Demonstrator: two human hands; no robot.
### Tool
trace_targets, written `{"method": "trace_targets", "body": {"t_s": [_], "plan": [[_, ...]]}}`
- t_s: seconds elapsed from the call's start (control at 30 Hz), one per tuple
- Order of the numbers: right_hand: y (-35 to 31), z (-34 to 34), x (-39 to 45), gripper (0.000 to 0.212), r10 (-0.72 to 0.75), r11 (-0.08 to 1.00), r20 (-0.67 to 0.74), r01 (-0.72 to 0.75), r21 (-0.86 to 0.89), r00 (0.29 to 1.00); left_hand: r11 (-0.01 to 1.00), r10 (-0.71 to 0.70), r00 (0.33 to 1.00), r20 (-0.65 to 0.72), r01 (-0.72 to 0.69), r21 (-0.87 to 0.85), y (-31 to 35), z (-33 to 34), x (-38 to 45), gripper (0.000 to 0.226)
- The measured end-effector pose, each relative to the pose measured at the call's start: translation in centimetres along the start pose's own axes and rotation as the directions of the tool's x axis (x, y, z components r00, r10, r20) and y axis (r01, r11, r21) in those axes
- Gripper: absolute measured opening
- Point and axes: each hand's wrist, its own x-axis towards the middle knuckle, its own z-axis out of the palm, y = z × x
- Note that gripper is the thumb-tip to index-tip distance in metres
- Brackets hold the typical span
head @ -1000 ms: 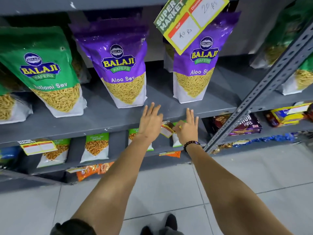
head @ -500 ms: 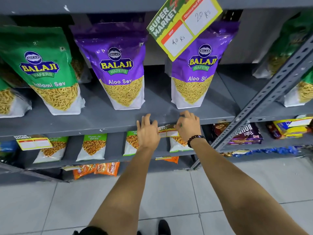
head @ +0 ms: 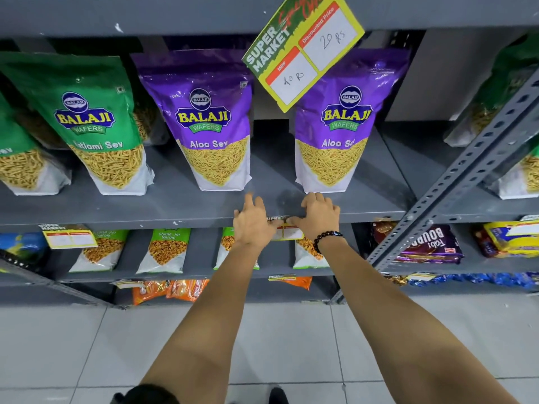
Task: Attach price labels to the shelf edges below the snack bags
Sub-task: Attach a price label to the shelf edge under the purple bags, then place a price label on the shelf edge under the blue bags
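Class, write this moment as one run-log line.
step: fixing label | left hand: pressing price label | right hand: pressing label | place: shelf edge, between Aloo Sev bags

grey shelf (head: 180, 208), snack bags (head: 217, 135) upright

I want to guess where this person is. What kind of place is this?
Most likely a supermarket or grocery shop. Grey metal shelves hold rows of Balaji snack bags, and a yellow price card reading "Super Market" hangs above. Both hands press a price label onto the shelf edge.
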Motion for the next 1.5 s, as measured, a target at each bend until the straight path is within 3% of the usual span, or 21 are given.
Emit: {"method": "trace_targets", "body": {"t_s": [0.37,0.5,0.6,0.73,0.87,0.97,1.07,1.23,1.37,1.5], "plan": [[-0.4,1.0,-1.0,0.054,-0.026,0.994,-0.078,0.017,-0.107,0.997,1.000,-0.021,1.000,0.002,0.021,0.003,0.5,1.3,0.9,0.064],[-0.2,-0.4,-2.2,0.069,-0.103,0.992,-0.216,0.085,-0.093,0.971,0.994,0.109,0.977,-0.182,-0.101,0.050,0.0,0.1,-0.7,0.075],[-0.9,-3.4,-2.9,0.061,-0.178,0.983,-0.409,0.138,-0.124,0.895,0.982,0.189,0.902,-0.389,-0.161,0.104,0.1,-2.7,-1.9,0.075],[-3.3,-9.8,-2.9,0.058,-0.217,0.975,-0.599,0.203,-0.092,0.771,0.972,0.223,0.769,-0.599,-0.223,0.075,1.4,-8.4,-2.0,0.059],[-6.3,-17.1,-2.8,0.051,-0.208,0.957,-0.754,0.289,-0.026,0.623,0.962,0.204,0.679,-0.705,-0.272,0.017,3.3,-14.5,-2.1,0.058],[-8.8,-21.8,-2.7,0.043,-0.271,0.934,-0.798,0.346,-0.084,0.538,0.955,0.207,0.625,-0.753,-0.295,0.018,4.5,-17.6,-2.3,0.046],[-10.9,-25.0,-2.2,0.038,-0.328,0.921,-0.727,0.375,-0.104,0.603,0.952,0.174,0.629,-0.758,-0.303,-0.033,5.0,-19.4,-2.3,0.034],[-12.8,-27.3,-1.8,0.019,-0.289,0.943,-0.631,0.329,-0.057,0.720,0.957,0.124,0.673,-0.729,-0.276,-0.091,5.3,-21.4,-2.2,0.025],[-13.0,-27.6,-2.0,0.016,-0.284,0.942,-0.641,0.334,-0.046,0.713,0.947,0.187,0.650,-0.736,-0.317,-0.040,5.5,-23.1,-2.5,0.022],[-11.6,-26.5,-2.1,0.013,-0.285,0.916,-0.699,0.402,0.003,0.656,0.913,0.276,0.571,-0.773,-0.407,0.024,5.1,-23.8,-2.7,0.017]]}}
